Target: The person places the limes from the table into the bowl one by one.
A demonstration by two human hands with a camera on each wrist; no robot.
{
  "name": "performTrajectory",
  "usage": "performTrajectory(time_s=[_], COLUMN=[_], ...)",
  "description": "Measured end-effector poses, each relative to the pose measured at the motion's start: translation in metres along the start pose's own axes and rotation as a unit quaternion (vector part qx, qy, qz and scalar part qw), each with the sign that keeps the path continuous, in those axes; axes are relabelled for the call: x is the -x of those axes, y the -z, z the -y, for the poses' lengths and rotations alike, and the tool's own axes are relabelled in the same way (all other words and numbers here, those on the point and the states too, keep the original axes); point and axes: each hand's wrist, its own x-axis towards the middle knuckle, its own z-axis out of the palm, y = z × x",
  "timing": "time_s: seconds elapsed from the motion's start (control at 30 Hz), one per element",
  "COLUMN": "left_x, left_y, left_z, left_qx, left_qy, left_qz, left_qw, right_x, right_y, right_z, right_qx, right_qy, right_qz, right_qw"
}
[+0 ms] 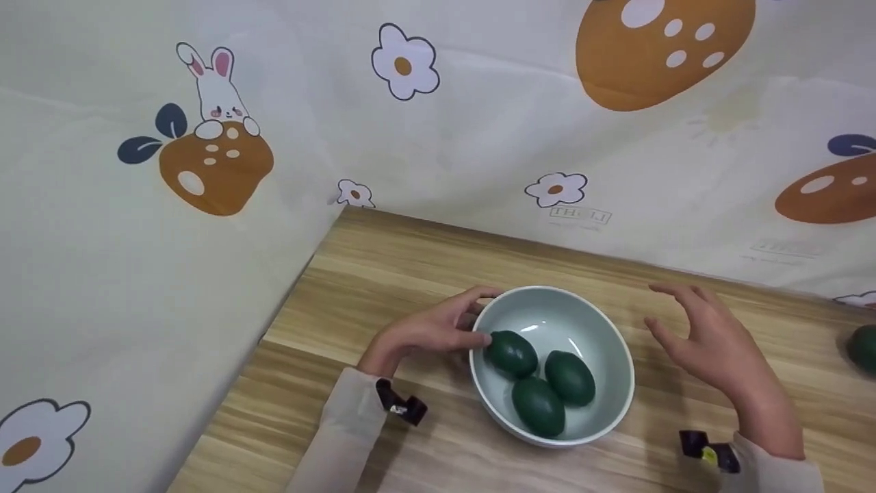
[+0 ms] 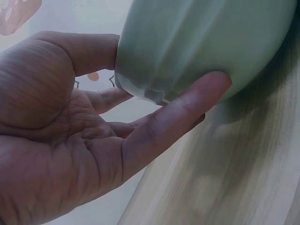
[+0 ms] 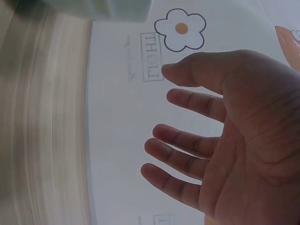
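Note:
A pale green bowl (image 1: 611, 411) with several lengthwise ridges is at the middle right of the head view. Inside it lie three dark green oval fruits (image 1: 538, 407), smooth and slightly pointed; their exact kind is unclear. My left hand (image 1: 431, 331) grips the bowl's left side, thumb at the rim and fingers around the outer wall. In the left wrist view, fingers reach along the bowl's lower side (image 2: 201, 42). Whether the base touches the table cannot be told. To the right of the bowl, my right hand (image 1: 715, 342) is held apart from it, fingers spread and holding nothing.
Another dark green fruit (image 1: 864, 349) sits at the far right edge, partly cut off. The wood-grain table (image 1: 328, 301) meets a patterned sheet (image 1: 465, 137) behind and on the left. Both wrists wear dark straps (image 1: 400, 402).

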Motion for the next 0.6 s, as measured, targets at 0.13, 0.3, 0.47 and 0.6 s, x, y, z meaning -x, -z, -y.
performTrajectory(time_s=[0.13, 0.3, 0.47, 0.6], left_x=[-0.001, -0.001, -0.001, 0.0], left_y=[-0.001, -0.001, 0.0, 0.001], left_z=[0.001, 0.002, 0.002, 0.001], left_qx=[0.001, -0.002, -0.002, -0.001], left_qy=[-0.007, -0.013, -0.009, -0.005], left_qz=[0.004, 0.009, 0.007, 0.007], left_qw=[1.0, 0.9999, 0.9999, 1.0], right_x=[0.002, 0.003, 0.004, 0.006], right_y=[0.001, 0.004, 0.007, 0.011], right_z=[-0.006, -0.013, -0.022, -0.03], right_qx=[0.002, 0.008, 0.015, 0.023], right_qy=[0.001, -0.004, -0.008, -0.022], right_qz=[-0.004, -0.012, -0.035, -0.047], right_qw=[1.0, 0.9999, 0.9992, 0.9984])
